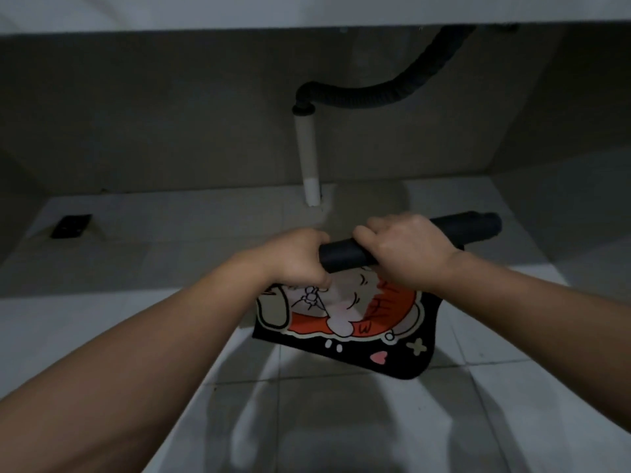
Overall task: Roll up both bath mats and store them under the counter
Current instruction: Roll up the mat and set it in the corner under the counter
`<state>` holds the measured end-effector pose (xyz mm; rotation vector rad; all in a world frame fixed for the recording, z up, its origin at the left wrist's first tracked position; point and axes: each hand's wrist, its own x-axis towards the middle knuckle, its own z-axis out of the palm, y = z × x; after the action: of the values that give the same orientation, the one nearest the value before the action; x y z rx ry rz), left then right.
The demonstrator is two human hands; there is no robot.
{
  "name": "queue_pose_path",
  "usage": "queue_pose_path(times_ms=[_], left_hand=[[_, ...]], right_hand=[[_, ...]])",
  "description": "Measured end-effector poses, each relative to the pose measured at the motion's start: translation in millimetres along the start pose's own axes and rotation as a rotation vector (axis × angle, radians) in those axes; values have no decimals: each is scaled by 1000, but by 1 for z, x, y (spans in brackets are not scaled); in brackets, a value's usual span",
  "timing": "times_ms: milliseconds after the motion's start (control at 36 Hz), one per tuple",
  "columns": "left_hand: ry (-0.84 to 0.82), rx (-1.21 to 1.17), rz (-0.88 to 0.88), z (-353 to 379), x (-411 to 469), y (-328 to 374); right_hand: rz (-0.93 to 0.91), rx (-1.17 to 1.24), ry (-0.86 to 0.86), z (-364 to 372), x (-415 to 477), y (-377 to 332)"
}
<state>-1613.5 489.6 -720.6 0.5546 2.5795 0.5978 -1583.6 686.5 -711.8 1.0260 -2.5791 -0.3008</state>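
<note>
A bath mat is partly rolled into a black tube held level above the tiled floor in front of the counter. Its loose end hangs down below the tube and shows a red, white and black cartoon print. My left hand grips the tube's left end, fingers curled around it. My right hand is closed over the tube's middle from above. The tube's right end sticks out past my right hand. I see no second mat.
Under the counter, a white drain pipe runs down to the floor, joined to a black corrugated hose curving up right. A dark floor drain cover sits at the left. Grey walls close off the recess.
</note>
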Motion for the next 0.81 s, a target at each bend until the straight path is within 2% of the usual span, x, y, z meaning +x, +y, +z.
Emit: queue_pose_path(times_ms=[56, 111, 167, 250, 333, 417, 472, 556, 611, 667, 722, 806], left_hand=[[106, 65, 40, 5, 1, -1], [253, 267, 99, 10, 2, -3], [406, 438, 177, 17, 2, -5], [545, 522, 256, 23, 1, -4], [641, 565, 274, 23, 2, 0], [594, 564, 247, 19, 3, 2], [436, 506, 196, 13, 5, 2], [138, 172, 64, 7, 6, -2], [81, -17, 46, 9, 6, -4], [117, 8, 45, 12, 7, -4], [234, 195, 75, 15, 7, -5], [468, 486, 220, 22, 5, -6]], right_hand=[[20, 8, -35, 1, 1, -1], [66, 26, -103, 2, 3, 0], [136, 140, -220, 1, 7, 4], [255, 393, -399, -3, 13, 15], [320, 473, -448, -5, 15, 20], [291, 353, -372, -3, 12, 15], [208, 201, -262, 1, 5, 11], [64, 10, -66, 6, -3, 6], [35, -20, 21, 6, -4, 4], [40, -20, 34, 8, -5, 1], [65, -12, 8, 11, -5, 1], [167, 132, -180, 10, 0, 4]])
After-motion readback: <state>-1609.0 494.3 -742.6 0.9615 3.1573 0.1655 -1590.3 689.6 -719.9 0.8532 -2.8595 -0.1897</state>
